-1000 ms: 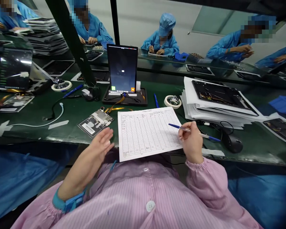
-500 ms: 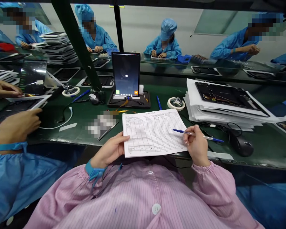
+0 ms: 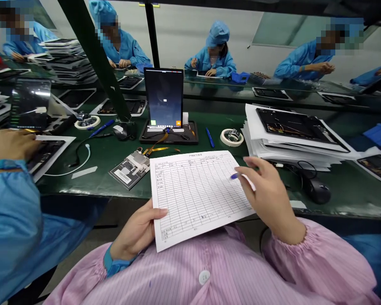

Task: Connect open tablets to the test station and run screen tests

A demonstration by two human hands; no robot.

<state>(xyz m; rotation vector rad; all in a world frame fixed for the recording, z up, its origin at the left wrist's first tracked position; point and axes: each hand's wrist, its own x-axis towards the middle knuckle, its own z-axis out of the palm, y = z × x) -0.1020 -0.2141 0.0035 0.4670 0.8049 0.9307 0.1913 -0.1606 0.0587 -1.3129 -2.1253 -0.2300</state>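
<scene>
My left hand (image 3: 139, 232) grips the lower left edge of a printed table sheet (image 3: 195, 190), which is lifted off the green bench and tilted toward my chest. My right hand (image 3: 268, 195) rests at the sheet's right edge, fingers curled around a blue pen (image 3: 238, 176) whose tip shows by my fingertips over the paper. A small circuit board on a card (image 3: 130, 166) lies on the bench just left of the sheet.
An upright tablet (image 3: 164, 100) stands on a black tray behind the sheet. A stack of white sheets with an open device (image 3: 292, 131), a mouse (image 3: 319, 190) and a tape roll (image 3: 231, 137) lie right. A co-worker's blue sleeve (image 3: 9, 203) is close on my left; others sit opposite.
My left hand took the sheet's edge and pulled it off the bench toward me. My right hand turned, so the pen now lies mostly hidden behind my fingers.
</scene>
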